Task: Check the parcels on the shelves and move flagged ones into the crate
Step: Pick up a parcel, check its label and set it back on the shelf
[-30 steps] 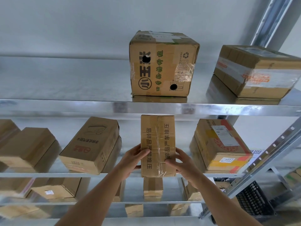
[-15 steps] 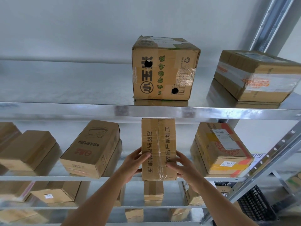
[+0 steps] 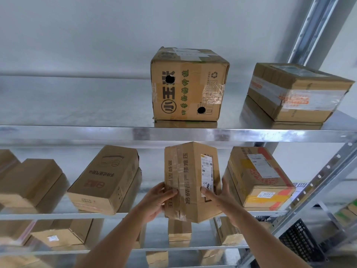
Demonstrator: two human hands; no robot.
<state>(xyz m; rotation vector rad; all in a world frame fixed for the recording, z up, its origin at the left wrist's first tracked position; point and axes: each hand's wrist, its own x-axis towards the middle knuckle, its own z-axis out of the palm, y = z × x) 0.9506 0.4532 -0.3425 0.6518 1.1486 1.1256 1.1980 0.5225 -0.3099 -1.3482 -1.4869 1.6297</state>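
I hold a tall taped cardboard parcel point(image 3: 190, 178) upright in front of the second shelf point(image 3: 58, 214). One of its vertical edges faces me, and a white shipping label shows on its right face. My left hand point(image 3: 157, 200) grips its lower left side with the thumb across the front. My right hand point(image 3: 218, 198) grips the lower right side, fingers over the label's bottom. A black slotted crate point(image 3: 301, 242) stands low at the right behind the shelf post.
Two boxes sit on the top shelf point(image 3: 77, 132): a printed one point(image 3: 188, 86) and a taped one point(image 3: 295, 93). Beside the held parcel lie a brown box point(image 3: 105, 180) on the left and a red-and-yellow taped box point(image 3: 257, 176) on the right. Several more parcels fill the lower shelves.
I have turned the parcel about its upright axis, so its right face with the white label now shows. Both hands shifted with it.
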